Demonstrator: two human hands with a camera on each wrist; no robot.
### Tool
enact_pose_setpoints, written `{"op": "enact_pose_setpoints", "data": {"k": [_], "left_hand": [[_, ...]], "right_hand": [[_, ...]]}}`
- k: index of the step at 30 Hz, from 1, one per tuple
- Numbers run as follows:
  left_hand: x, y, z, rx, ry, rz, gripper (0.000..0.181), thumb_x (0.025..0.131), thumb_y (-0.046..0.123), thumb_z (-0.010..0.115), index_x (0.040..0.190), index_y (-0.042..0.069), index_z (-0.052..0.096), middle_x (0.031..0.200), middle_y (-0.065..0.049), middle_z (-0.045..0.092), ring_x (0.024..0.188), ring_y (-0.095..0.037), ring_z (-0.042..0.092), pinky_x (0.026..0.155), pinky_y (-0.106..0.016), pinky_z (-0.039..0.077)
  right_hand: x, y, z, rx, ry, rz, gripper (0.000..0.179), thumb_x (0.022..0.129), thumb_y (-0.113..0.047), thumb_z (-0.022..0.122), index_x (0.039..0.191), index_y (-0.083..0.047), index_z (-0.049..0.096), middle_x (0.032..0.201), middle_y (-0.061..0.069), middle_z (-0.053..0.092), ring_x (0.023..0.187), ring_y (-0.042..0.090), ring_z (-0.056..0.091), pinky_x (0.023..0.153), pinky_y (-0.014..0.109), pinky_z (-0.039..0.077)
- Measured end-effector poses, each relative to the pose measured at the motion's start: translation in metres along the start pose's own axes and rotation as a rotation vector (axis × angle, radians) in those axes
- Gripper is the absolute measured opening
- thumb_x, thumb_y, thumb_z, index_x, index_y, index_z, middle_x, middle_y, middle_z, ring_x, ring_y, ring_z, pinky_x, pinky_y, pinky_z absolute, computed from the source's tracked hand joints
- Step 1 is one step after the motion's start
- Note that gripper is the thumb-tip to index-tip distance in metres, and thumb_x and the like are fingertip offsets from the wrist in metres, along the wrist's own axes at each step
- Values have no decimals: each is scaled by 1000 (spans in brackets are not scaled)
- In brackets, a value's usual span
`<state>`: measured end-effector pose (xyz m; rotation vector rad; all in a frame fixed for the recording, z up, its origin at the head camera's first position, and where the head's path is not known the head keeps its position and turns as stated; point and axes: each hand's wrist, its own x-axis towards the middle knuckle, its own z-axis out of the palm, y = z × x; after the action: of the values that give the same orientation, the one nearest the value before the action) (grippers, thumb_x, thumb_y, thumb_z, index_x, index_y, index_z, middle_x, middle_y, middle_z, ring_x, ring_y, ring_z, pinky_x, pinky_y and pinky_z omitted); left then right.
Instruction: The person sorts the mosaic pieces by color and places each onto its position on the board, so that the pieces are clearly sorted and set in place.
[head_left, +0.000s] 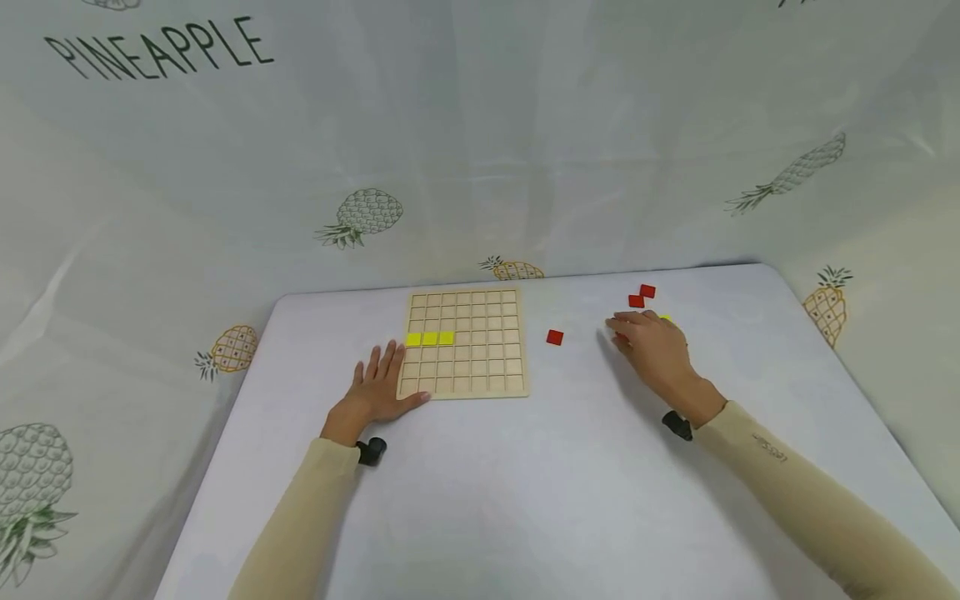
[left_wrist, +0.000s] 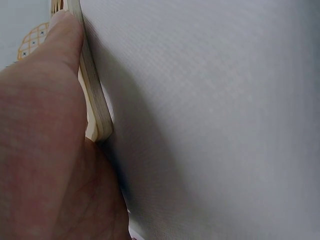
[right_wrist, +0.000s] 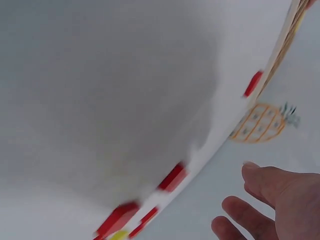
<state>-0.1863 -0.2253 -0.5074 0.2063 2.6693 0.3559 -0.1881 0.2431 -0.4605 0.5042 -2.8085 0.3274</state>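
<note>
My left hand (head_left: 378, 392) rests at the near left corner of a square wooden grid board (head_left: 480, 386), fingers spread along its left side. In the left wrist view the thumb (left_wrist: 65, 37) lies over the board's edge (left_wrist: 95, 95). Three yellow square tiles (head_left: 430, 339) sit side by side in one row of the grid, starting at the left. My right hand (head_left: 654, 350) is above the table to the right, its fingers loosely bent with nothing visible between them. Just beyond it lie two red tiles (head_left: 636, 301), and a yellow piece (head_left: 665, 317) is partly hidden behind the hand.
One red tile (head_left: 555, 337) lies alone right of the board. Red tiles (right_wrist: 172, 176) also show below the hand in the right wrist view. The white table (head_left: 495, 500) backs onto a curtain (head_left: 480, 150) printed with pineapples.
</note>
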Motion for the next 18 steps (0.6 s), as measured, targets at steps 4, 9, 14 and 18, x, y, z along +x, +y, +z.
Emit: {"op": "enact_pose_setpoints", "data": {"k": [4, 9, 14, 18], "left_hand": [[0, -2, 0, 3, 7, 8, 113, 100, 66, 57, 169, 5, -9, 177, -16, -16, 162, -40, -17, 127, -64, -8], [-1, -3, 0, -1, 17, 24, 113, 100, 66, 56, 169, 5, -9, 177, -17, -15, 162, -40, -17, 127, -65, -7], [-3, -3, 1, -17, 18, 35, 114, 99, 64, 58, 168, 3, -8, 176, -19, -14, 162, -42, -17, 126, -66, -8], [-3, -2, 2, -13, 20, 37, 113, 100, 64, 57, 169, 4, -9, 177, -18, -14, 162, -41, -17, 127, -66, -8]], "right_hand": [[-6, 19, -6, -28, -1, 35, 39, 89, 0, 82, 127, 2, 74, 127, 25, 72, 112, 44, 68, 89, 57, 59], [-10, 41, -9, -34, 4, 74, 39, 89, 0, 81, 127, 4, 73, 128, 29, 71, 110, 47, 68, 80, 57, 61], [-10, 60, -8, -44, -30, 119, 42, 88, -1, 82, 128, 6, 71, 128, 32, 69, 112, 50, 66, 81, 60, 60], [-9, 69, -6, -58, -76, 148, 43, 90, -1, 80, 131, 7, 69, 129, 34, 67, 114, 52, 65, 85, 62, 59]]}}
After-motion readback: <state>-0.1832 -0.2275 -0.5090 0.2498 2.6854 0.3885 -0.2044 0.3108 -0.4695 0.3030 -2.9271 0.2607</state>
